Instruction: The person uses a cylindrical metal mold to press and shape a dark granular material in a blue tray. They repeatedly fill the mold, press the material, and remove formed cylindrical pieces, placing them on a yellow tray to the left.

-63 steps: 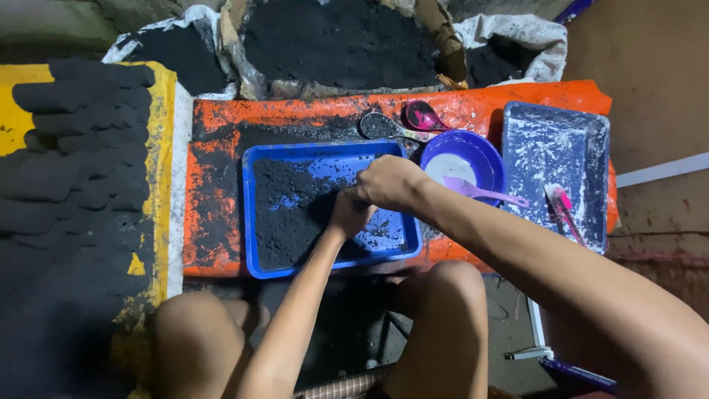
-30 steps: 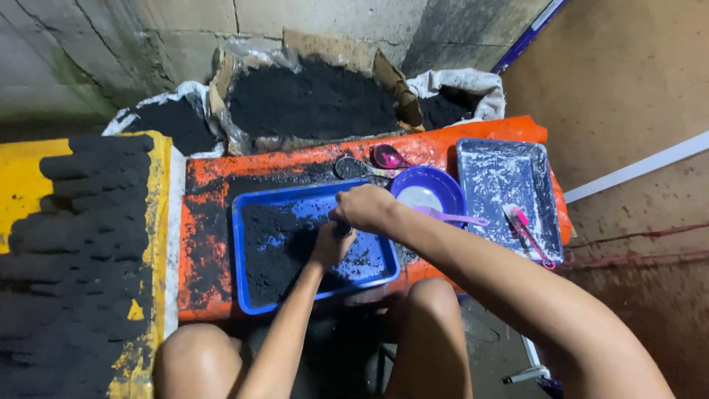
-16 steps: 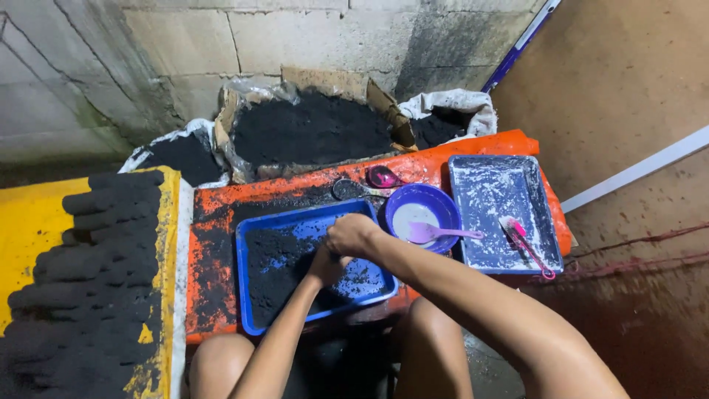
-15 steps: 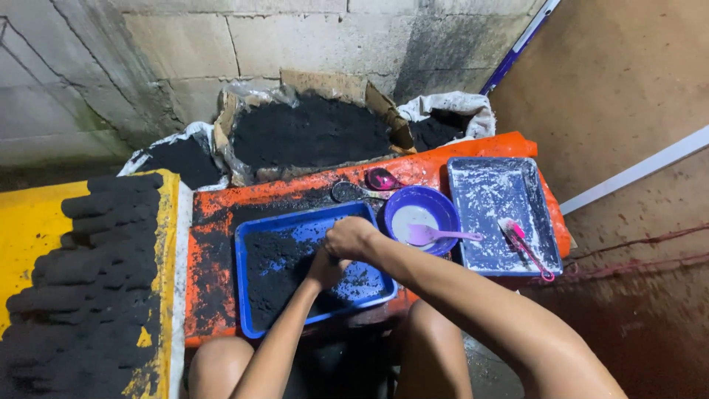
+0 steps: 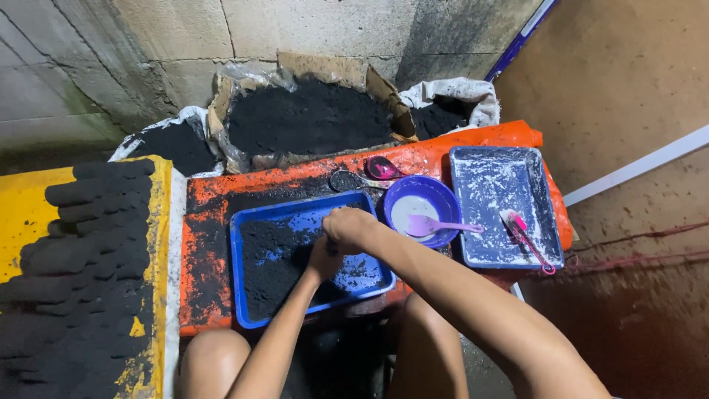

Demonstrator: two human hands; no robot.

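It was a rough, makeshift charcoal workshop: bare concrete-block walls (image 5: 148,52), a torn cardboard box heaped with black powder (image 5: 310,118), an orange, soot-stained low table (image 5: 214,214), and rows of black pressed briquettes (image 5: 81,229) drying on yellow board.

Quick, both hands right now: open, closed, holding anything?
Left hand: mostly hidden under the right, down in the black powder of the blue tray; grip cannot be told.
Right hand: curled over the left; contents cannot be told.

Left hand (image 5: 323,260) and right hand (image 5: 350,228) together, pressed into black powder (image 5: 269,258) inside blue tray (image 5: 244,314), purple bowl (image 5: 422,210) just beside.
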